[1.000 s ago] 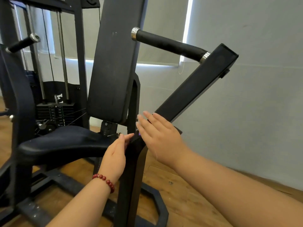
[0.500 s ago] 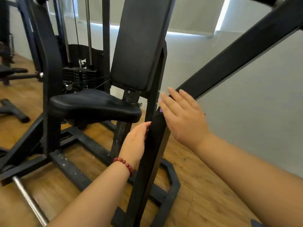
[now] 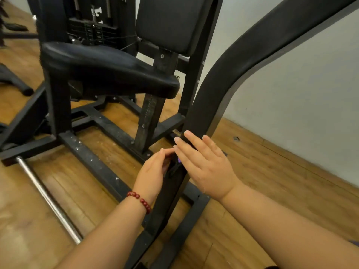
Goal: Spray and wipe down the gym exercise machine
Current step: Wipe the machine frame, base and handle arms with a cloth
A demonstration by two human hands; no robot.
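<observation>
Low on the machine's lever arm [image 3: 242, 61], my right fingers [image 3: 194, 140] lie straight and flat on its near face, gripping nothing. My left fingers [image 3: 167, 151] are nearly straight too, pressed to its left side, tips just beside the right ones. A purple scrap [image 3: 179, 160] peeks between right hand [image 3: 206, 166] and left hand [image 3: 153, 171], maybe cloth, too small to tell. Seat [image 3: 108, 68] and back pad [image 3: 171, 22] sit far left, and the base frame [image 3: 93, 158] is below on the wood floor [image 3: 272, 181]. No spray bottle shows. Looks like the wiping step: keep palms flat, press evenly on both faces, run the whole arm down to its foot.
</observation>
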